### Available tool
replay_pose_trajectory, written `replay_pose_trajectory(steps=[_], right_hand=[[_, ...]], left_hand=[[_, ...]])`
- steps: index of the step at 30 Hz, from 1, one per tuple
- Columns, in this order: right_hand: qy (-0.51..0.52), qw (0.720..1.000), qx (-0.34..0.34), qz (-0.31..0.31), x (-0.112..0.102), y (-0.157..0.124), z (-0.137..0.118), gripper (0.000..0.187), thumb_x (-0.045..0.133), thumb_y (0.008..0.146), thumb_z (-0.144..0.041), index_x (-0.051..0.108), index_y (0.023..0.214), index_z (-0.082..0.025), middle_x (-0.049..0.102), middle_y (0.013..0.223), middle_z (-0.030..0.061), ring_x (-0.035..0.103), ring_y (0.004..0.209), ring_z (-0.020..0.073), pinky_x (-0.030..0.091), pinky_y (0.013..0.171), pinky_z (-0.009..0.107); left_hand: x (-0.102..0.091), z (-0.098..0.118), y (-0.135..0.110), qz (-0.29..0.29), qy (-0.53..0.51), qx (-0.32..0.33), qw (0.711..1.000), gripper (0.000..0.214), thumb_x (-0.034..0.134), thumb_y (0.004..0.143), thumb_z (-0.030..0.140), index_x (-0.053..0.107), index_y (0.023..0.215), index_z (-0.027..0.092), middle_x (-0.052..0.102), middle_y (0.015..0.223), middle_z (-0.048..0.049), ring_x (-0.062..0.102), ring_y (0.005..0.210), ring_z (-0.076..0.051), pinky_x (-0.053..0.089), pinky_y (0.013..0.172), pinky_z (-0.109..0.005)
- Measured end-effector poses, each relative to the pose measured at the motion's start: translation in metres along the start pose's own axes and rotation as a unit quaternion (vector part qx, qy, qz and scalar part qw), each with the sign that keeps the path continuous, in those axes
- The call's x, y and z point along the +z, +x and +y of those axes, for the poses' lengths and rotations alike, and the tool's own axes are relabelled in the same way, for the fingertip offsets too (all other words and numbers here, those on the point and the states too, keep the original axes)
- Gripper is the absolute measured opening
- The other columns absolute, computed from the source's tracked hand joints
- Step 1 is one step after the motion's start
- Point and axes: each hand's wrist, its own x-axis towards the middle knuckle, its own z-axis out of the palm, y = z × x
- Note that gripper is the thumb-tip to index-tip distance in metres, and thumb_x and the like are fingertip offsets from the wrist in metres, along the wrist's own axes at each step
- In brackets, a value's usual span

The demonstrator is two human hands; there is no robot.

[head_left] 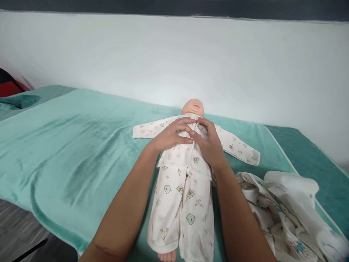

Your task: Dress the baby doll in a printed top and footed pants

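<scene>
A baby doll (193,106) lies on its back, head toward the wall, in a white long-sleeved baby shirt (174,156) with small animal prints. Matching white baby pants (167,203) cover its legs, and a bare foot (167,256) shows below one cuff. My left hand (176,133) rests on the shirt's chest, fingers bent at the front edge just under the collar. Opposite it, my right hand (208,142) has its thumb and fingers at the same front edge. Both hands grip the shirt there; the fingertips partly hide the fastening.
The doll lies on a teal blanket (68,145) over a table against a white wall (174,58). A crumpled heap of printed baby clothes (286,218) lies at the right near edge, beside a white item (293,182). Something red and black (11,87) stands at far left.
</scene>
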Motion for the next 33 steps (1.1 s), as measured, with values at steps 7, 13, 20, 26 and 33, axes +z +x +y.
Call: replay_pose_trajectory(steps=[7,13,20,26,33], right_hand=[[0.019,0.999,0.01,-0.029,-0.004,0.001,-0.004,0.052,0.068,0.078,-0.023,0.053,0.128,-0.028,0.055,0.141,0.0066,0.048,0.136,0.0238,0.036,0.118,0.046],[0.029,0.999,0.034,0.001,-0.001,0.001,-0.006,0.043,0.066,0.081,-0.026,0.056,0.123,-0.026,0.06,0.135,0.0066,0.053,0.13,0.0236,0.039,0.115,0.045],[0.007,0.999,0.035,0.028,-0.001,0.002,-0.002,0.045,0.062,0.076,-0.015,0.059,0.119,-0.025,0.063,0.13,0.0065,0.056,0.126,0.0248,0.039,0.114,0.048],[0.015,0.998,0.037,0.049,-0.001,0.002,0.001,0.046,0.056,0.072,-0.011,0.061,0.115,-0.025,0.066,0.126,0.0065,0.058,0.124,0.0247,0.041,0.112,0.048],[0.012,0.995,0.066,0.068,0.001,0.003,0.005,0.031,0.064,0.078,-0.023,0.061,0.109,-0.024,0.067,0.124,0.0076,0.059,0.121,0.0249,0.043,0.108,0.047]], left_hand=[[0.0,0.004,-0.001,0.005,0.015,-0.025,1.0,0.009,0.072,0.084,0.032,0.069,0.083,0.024,0.053,0.15,-0.0032,0.037,0.148,-0.025,0.029,0.121,-0.046],[0.001,0.003,-0.001,0.023,-0.018,-0.031,0.999,0.011,0.07,0.085,0.032,0.066,0.083,0.022,0.054,0.15,-0.0039,0.04,0.147,-0.025,0.03,0.12,-0.044],[0.007,-0.006,0.002,0.138,-0.116,-0.069,0.981,0.017,0.069,0.084,0.035,0.06,0.089,0.021,0.064,0.135,-0.0064,0.058,0.127,-0.025,0.043,0.105,-0.039],[0.008,-0.022,0.01,0.306,-0.14,-0.102,0.936,0.014,0.066,0.084,0.03,0.056,0.085,0.021,0.069,0.124,-0.006,0.064,0.107,-0.018,0.048,0.095,-0.034],[0.01,-0.019,0.01,0.297,-0.004,-0.12,0.947,0.021,0.069,0.08,0.027,0.064,0.1,0.022,0.069,0.109,-0.0038,0.062,0.098,-0.018,0.047,0.089,-0.031]])
